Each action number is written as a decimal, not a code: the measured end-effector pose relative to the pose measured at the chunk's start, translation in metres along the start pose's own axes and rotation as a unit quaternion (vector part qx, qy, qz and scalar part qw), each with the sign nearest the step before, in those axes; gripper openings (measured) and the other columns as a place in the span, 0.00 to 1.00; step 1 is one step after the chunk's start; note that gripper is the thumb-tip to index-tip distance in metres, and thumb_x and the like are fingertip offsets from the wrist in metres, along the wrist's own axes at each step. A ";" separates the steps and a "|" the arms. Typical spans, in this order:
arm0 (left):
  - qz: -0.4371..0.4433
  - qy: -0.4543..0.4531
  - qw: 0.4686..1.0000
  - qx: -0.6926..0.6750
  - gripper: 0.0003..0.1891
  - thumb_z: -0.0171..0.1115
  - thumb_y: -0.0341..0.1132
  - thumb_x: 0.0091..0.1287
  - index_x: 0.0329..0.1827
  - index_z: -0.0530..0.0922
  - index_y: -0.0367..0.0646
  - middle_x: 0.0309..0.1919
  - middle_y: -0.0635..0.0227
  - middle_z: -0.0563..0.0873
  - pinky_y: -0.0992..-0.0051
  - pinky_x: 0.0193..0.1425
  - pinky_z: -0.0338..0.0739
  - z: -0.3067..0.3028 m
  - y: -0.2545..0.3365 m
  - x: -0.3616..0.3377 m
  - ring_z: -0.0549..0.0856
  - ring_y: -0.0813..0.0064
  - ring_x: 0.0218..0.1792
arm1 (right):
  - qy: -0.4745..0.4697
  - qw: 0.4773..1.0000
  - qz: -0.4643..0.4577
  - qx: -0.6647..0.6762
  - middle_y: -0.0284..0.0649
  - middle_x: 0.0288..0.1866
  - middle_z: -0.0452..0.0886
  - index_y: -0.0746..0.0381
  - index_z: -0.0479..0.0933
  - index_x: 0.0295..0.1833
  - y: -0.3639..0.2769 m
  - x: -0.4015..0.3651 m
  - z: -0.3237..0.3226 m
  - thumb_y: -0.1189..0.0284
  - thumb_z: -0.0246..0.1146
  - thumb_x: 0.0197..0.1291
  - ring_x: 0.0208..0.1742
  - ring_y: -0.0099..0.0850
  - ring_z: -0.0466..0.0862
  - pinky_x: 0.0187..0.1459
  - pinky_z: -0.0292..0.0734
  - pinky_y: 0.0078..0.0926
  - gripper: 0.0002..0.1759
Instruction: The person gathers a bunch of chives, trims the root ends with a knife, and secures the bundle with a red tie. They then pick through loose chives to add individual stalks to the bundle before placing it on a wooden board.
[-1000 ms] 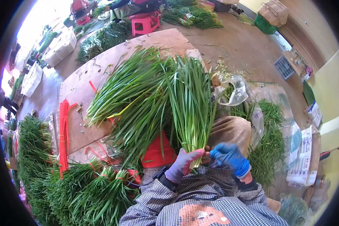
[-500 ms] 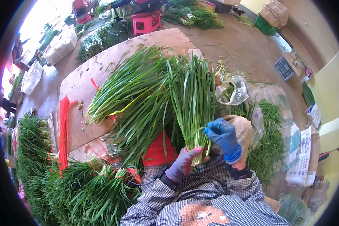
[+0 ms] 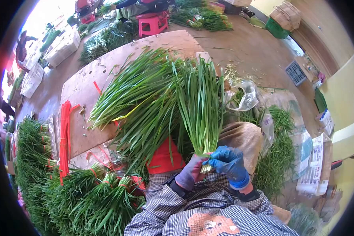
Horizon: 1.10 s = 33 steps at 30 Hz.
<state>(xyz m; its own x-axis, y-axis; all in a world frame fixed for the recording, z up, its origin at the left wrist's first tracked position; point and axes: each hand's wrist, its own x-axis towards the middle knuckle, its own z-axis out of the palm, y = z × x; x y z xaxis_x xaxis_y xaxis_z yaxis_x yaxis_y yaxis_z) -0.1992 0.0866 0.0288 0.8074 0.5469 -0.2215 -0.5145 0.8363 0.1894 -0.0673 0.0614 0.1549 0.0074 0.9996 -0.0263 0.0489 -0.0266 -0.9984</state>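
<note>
My left hand (image 3: 188, 173), in a purple-grey glove, is closed around the white stem ends of a bunch of garlic chives (image 3: 200, 106). The long green leaves of this bunch fan away from me over the board. My right hand (image 3: 229, 163), in a blue rubber glove, is close beside the left at the stem ends, its fingers pinched on what looks like a thin chive leaf (image 3: 204, 155). A loose heap of garlic chives (image 3: 135, 88) lies left of the held bunch, with one yellow leaf (image 3: 135, 110) across it.
Red tie strips (image 3: 64, 137) lie on the wooden board (image 3: 82, 90). Several tied chive bundles (image 3: 94, 196) are stacked at the left. A plastic bag (image 3: 247, 95) and loose greens (image 3: 278, 157) are at the right. A pink stool (image 3: 153, 24) and white crates (image 3: 65, 47) stand farther back.
My right hand has moved down and left from beside the stems to the stem ends near my left thumb. My left hand still grips the bunch.
</note>
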 end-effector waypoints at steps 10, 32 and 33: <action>0.126 0.138 0.979 0.080 0.14 0.66 0.30 0.66 0.51 0.79 0.32 0.42 0.60 0.87 0.75 0.33 0.85 0.050 0.042 -0.015 0.85 0.77 0.30 | 0.424 0.751 -0.217 -0.458 0.38 0.41 0.84 0.66 0.82 0.44 -0.056 -0.069 -0.236 0.70 0.62 0.67 0.35 0.24 0.81 0.35 0.74 0.21 0.09; 0.146 0.169 0.972 0.075 0.18 0.67 0.30 0.66 0.58 0.76 0.40 0.47 0.64 0.86 0.70 0.47 0.86 0.034 0.046 -0.028 0.87 0.72 0.43 | 0.023 0.950 -0.148 -0.275 0.42 0.36 0.84 0.60 0.84 0.50 0.013 0.049 -0.009 0.75 0.69 0.56 0.32 0.38 0.84 0.35 0.79 0.33 0.15; 0.136 0.178 0.972 0.072 0.17 0.67 0.30 0.67 0.58 0.76 0.40 0.46 0.63 0.86 0.70 0.48 0.86 0.032 0.044 -0.030 0.87 0.72 0.44 | 0.010 0.941 -0.150 -0.302 0.43 0.36 0.84 0.59 0.83 0.54 0.002 0.057 -0.003 0.72 0.69 0.56 0.33 0.39 0.84 0.38 0.80 0.33 0.18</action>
<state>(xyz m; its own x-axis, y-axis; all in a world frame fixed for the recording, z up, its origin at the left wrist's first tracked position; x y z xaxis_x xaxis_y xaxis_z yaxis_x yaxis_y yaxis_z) -0.2371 0.1057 0.0750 0.4827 0.7469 -0.4574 -0.6276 0.6592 0.4141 -0.0634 0.1187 0.1512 -0.0787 0.9625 0.2597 0.6112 0.2523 -0.7502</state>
